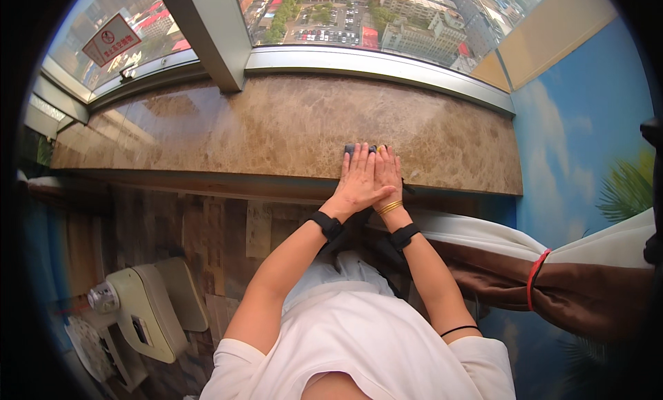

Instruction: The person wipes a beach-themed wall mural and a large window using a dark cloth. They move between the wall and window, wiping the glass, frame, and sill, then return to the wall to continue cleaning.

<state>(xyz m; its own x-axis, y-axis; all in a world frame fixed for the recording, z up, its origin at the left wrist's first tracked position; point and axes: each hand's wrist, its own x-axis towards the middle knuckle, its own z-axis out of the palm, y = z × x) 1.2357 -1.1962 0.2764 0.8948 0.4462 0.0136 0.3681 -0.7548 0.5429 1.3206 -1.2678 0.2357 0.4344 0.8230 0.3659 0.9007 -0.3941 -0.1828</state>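
Observation:
My left hand (357, 180) lies palm down near the front edge of a polished brown marble windowsill (290, 125), its fingers stretched away from me. A small dark grey object (349, 149) shows past its fingertips; the rest is hidden below the hand. My right hand (387, 172) is flat right beside it, and the left thumb crosses over its back. A bit of something yellow and black (380, 148) peeks out at the right fingertips. What it is cannot be made out, nor whether either hand grips anything.
Windows with a metal frame (373, 62) and a thick post (207, 32) border the sill's far side. A sky-painted wall (554, 115) stands at right, with a tied brown and white curtain (492, 255) below. Pale furniture (147, 312) stands on the patterned floor (191, 239) at lower left.

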